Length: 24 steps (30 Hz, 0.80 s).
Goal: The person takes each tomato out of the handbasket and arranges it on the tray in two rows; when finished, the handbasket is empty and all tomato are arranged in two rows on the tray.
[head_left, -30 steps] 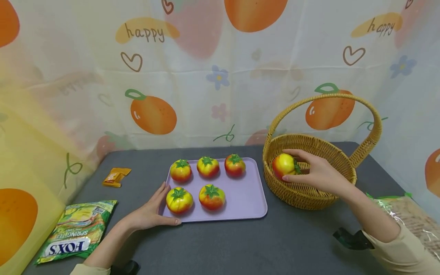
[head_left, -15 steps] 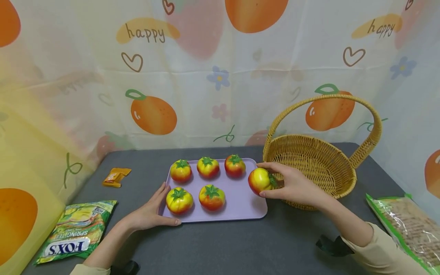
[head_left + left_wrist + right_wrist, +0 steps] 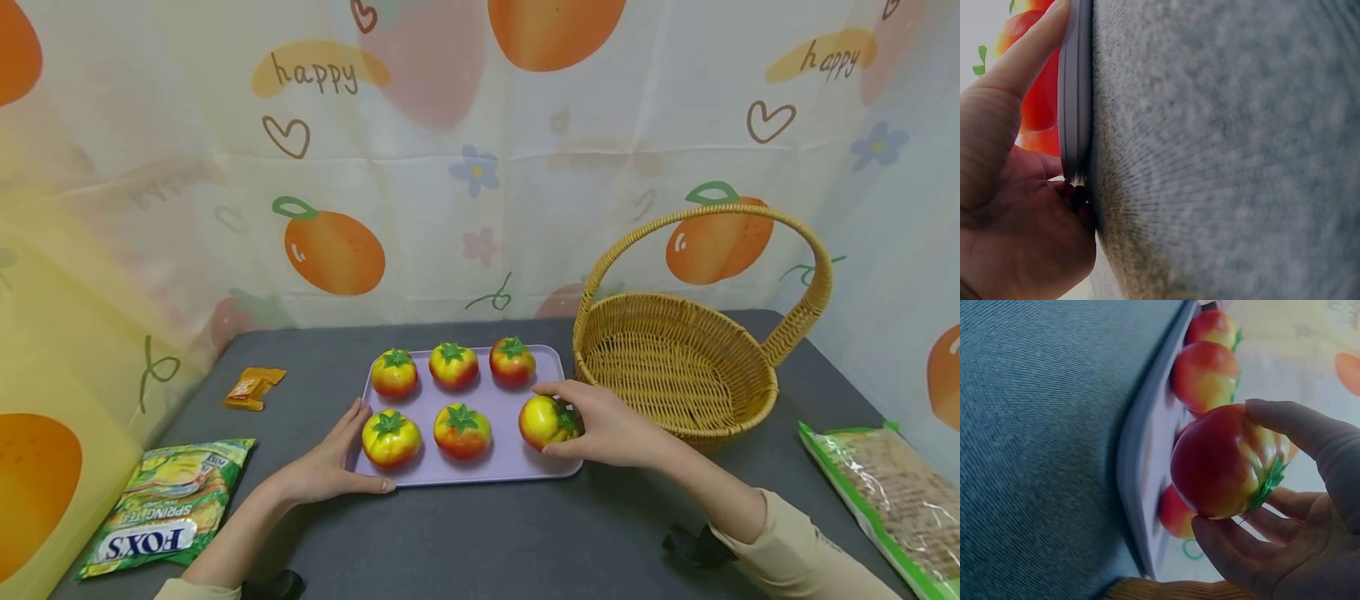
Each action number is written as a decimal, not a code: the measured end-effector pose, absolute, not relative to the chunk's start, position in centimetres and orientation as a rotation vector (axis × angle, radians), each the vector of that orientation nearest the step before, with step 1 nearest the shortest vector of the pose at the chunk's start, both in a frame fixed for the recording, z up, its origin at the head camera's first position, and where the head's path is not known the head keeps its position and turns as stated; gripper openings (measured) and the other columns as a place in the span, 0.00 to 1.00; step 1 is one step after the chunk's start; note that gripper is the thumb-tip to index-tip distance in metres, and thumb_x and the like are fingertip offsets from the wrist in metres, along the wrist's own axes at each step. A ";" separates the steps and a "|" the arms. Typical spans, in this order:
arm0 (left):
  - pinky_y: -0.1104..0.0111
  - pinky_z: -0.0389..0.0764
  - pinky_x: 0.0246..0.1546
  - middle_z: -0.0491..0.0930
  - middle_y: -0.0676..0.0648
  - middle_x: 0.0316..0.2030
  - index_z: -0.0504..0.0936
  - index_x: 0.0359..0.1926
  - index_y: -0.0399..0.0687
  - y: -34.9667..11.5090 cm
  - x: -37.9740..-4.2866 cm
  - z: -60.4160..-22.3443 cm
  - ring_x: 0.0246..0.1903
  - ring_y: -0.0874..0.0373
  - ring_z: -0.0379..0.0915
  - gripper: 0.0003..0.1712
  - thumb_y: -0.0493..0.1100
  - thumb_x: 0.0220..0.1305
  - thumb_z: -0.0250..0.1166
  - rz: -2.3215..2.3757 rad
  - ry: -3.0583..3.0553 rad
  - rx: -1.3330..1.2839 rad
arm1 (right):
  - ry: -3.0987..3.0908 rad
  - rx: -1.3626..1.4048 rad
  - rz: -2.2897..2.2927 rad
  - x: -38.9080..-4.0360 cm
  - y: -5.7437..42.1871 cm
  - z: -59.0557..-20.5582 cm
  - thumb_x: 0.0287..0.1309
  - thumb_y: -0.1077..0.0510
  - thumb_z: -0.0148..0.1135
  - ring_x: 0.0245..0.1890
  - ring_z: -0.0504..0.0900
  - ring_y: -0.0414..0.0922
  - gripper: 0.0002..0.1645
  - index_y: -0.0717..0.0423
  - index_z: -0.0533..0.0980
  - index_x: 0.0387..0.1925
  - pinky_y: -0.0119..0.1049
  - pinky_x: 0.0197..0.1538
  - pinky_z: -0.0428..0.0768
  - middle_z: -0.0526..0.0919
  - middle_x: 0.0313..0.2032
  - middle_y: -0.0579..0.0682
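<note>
My right hand (image 3: 611,423) holds a red-and-yellow tomato (image 3: 540,422) with a green leafy top between thumb and fingertips. The tomato is tilted, its leaves toward the palm, over the right front part of the lilac tray (image 3: 507,468). In the right wrist view, the held tomato (image 3: 1225,464) overlaps the tray's far side. Several similar tomatoes sit leaf-up on the tray, among them a front-left one (image 3: 392,439) and a front-middle one (image 3: 462,432). My left hand (image 3: 324,468) grips the tray's front left corner, thumb along the front rim, fingers at the left side.
A wicker basket (image 3: 667,379) with a tall handle stands right of the tray, nothing inside it. A green snack bag (image 3: 168,504) and a small orange packet (image 3: 253,388) lie at left. A clear, green-edged bag (image 3: 892,504) lies at right. A printed cloth hangs behind.
My right hand has carried the tomato left, out of the basket and over the tray's right front. My left hand has stayed at the tray corner.
</note>
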<state>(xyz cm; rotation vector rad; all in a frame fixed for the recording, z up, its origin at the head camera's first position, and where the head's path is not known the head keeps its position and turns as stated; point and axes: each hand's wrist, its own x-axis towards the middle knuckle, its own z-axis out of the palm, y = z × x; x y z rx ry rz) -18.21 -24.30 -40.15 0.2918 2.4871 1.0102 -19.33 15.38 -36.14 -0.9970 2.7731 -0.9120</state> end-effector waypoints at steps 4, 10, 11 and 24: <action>0.31 0.41 0.62 0.25 0.33 0.74 0.36 0.77 0.41 -24.4 -18.3 -40.2 0.70 0.28 0.29 0.69 0.58 0.51 0.74 1.011 2.489 0.297 | 2.781 -0.992 -0.876 -19.4 14.9 -36.6 0.49 0.48 0.74 0.48 0.75 0.43 0.39 0.54 0.72 0.62 0.46 0.53 0.76 0.78 0.54 0.48; 0.31 0.41 0.62 0.25 0.33 0.74 0.37 0.77 0.41 -24.4 -18.2 -40.2 0.70 0.28 0.28 0.68 0.59 0.51 0.74 1.004 2.494 0.307 | 2.787 -1.022 -0.870 -19.6 14.4 -37.4 0.48 0.50 0.75 0.48 0.76 0.43 0.39 0.58 0.72 0.61 0.43 0.51 0.76 0.78 0.53 0.50; 0.31 0.41 0.62 0.25 0.33 0.74 0.37 0.77 0.41 -24.4 -18.2 -40.2 0.70 0.28 0.28 0.68 0.59 0.51 0.74 1.004 2.494 0.308 | 2.790 -1.029 -0.866 -19.7 14.3 -37.5 0.47 0.51 0.75 0.47 0.76 0.43 0.39 0.58 0.72 0.61 0.43 0.51 0.77 0.79 0.52 0.50; 0.31 0.40 0.62 0.25 0.32 0.74 0.37 0.77 0.40 -24.3 -18.2 -40.3 0.71 0.28 0.27 0.69 0.59 0.50 0.75 1.003 2.516 0.311 | 2.816 -1.020 -0.806 -19.9 13.3 -37.8 0.47 0.50 0.75 0.49 0.76 0.45 0.41 0.60 0.72 0.61 0.44 0.52 0.76 0.78 0.53 0.52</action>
